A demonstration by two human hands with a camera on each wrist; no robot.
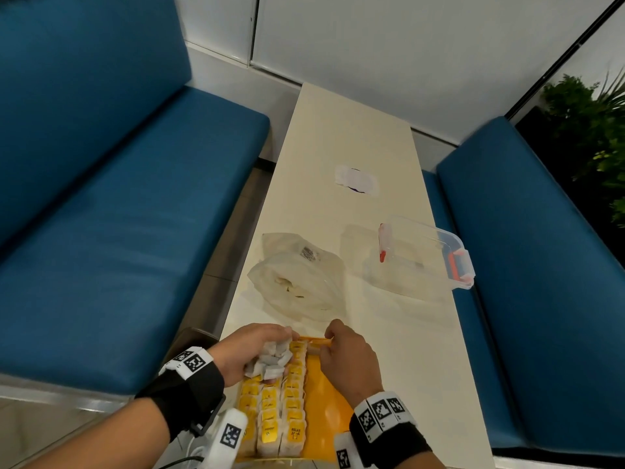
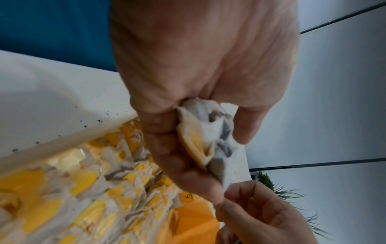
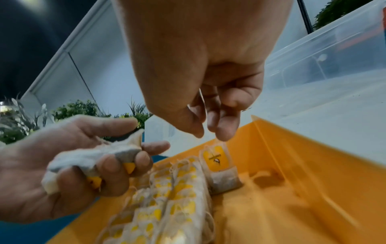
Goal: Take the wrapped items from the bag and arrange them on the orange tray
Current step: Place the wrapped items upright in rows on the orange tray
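Left hand (image 1: 250, 353) gripping tea bags (image 1: 270, 358), over tray (image 1: 324, 394)

Black wrist wraps (image 1: 189, 397) w/ b&w tag blocks; maybe cable, left.

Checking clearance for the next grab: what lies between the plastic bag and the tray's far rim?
Head view: bare tabletop between plastic bag and orange tray.
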